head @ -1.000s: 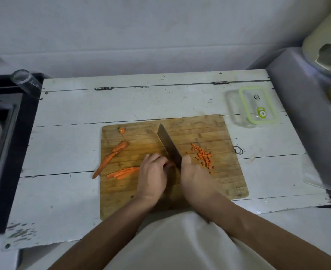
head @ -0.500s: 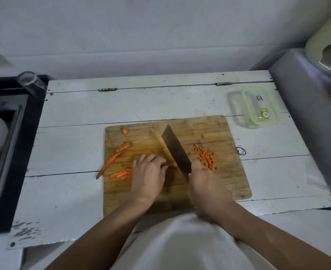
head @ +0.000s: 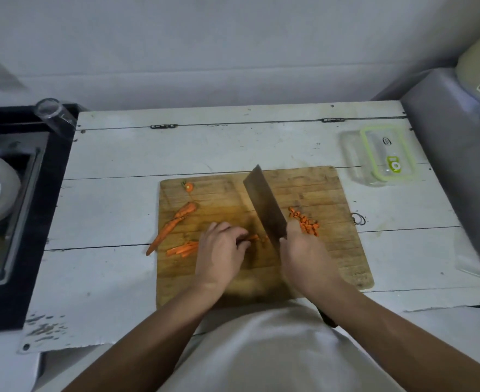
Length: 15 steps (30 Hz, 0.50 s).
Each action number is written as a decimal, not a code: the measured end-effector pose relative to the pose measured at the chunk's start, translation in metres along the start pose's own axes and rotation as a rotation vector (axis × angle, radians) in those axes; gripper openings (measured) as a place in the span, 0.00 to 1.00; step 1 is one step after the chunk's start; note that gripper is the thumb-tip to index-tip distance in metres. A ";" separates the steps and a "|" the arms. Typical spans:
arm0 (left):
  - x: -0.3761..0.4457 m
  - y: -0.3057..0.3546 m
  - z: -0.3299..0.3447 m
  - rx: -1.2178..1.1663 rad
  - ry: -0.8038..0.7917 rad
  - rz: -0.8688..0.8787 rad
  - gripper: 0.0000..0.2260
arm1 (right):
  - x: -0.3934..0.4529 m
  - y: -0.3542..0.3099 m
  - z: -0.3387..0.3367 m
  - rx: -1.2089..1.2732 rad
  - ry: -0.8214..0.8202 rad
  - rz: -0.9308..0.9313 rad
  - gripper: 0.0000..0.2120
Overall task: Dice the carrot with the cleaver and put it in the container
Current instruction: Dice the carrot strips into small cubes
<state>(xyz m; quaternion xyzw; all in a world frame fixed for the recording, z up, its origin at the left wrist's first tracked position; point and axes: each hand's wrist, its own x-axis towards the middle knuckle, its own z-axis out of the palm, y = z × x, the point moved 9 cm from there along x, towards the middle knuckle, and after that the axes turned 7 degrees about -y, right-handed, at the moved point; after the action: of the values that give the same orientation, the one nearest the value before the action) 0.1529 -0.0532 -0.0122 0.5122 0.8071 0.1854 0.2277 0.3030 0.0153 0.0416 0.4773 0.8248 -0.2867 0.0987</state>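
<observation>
Carrot strips [head: 254, 237] lie under my left hand [head: 221, 247] at the middle of the cutting board [head: 346, 261], their cut ends poking out toward the cleaver [head: 264, 206]. My left grip is curled over them, fingertips pressing the strips to the wood. My right hand [head: 303, 250] has its grip wrapped round the cleaver handle, thumb up near the base of the blade, which stands tilted just right of the strips.

To do this cut well, I judge I should keep my left fingertips tucked back so the knuckles guide the flat of the blade, hold the strips bunched and level, and drop the edge straight in short even steps. The blade is close to my fingers, so a slip is the risk.

A small heap of diced carrot [head: 305, 223] sits right of the blade, bright orange and fairly even. More strips [head: 183, 248] wait at the left of my hand, and a long tapered carrot piece [head: 173, 224] lies at the board's left edge, its tip over the white bench [head: 114, 216]. A trimmed carrot top [head: 188, 187] sits at the board's upper left corner. Toward the upper right of the frame stands the clear container [head: 352, 154], apparently holding no carrot yet, with what looks like its green-rimmed lid [head: 385, 152] on or beside it; I cannot tell which.
</observation>
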 end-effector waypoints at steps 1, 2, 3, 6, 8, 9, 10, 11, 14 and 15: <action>-0.001 -0.001 0.000 -0.014 0.008 -0.002 0.10 | -0.005 0.003 0.000 -0.017 -0.001 -0.003 0.03; -0.002 -0.001 -0.001 -0.023 0.018 -0.007 0.10 | -0.009 0.003 0.002 -0.043 -0.003 -0.013 0.04; -0.003 0.000 -0.003 -0.027 0.026 -0.013 0.09 | -0.012 0.001 0.004 -0.071 -0.007 -0.022 0.04; -0.004 0.004 -0.006 0.000 0.053 -0.009 0.04 | -0.016 -0.006 0.015 -0.116 -0.041 -0.027 0.02; -0.003 0.005 -0.006 0.022 0.064 -0.004 0.03 | -0.016 -0.012 0.025 -0.142 -0.069 -0.023 0.05; -0.003 0.005 -0.006 0.030 0.068 -0.003 0.03 | -0.014 -0.015 0.028 -0.149 -0.072 -0.019 0.06; -0.001 0.005 -0.006 0.041 0.071 -0.002 0.03 | -0.009 -0.020 0.030 -0.152 -0.064 -0.012 0.06; 0.000 0.005 -0.006 0.058 0.072 0.003 0.03 | -0.003 -0.025 0.028 -0.156 -0.054 0.002 0.07; 0.000 0.006 -0.005 0.082 0.064 0.020 0.05 | 0.018 -0.037 0.021 -0.104 -0.022 0.001 0.04; 0.000 0.006 -0.005 0.077 0.057 0.024 0.05 | 0.021 -0.037 0.017 -0.068 -0.014 -0.003 0.03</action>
<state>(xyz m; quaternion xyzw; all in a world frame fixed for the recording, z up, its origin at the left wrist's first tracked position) 0.1548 -0.0510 -0.0046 0.5246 0.8137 0.1712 0.1825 0.2585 0.0071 0.0322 0.4706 0.8339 -0.2621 0.1201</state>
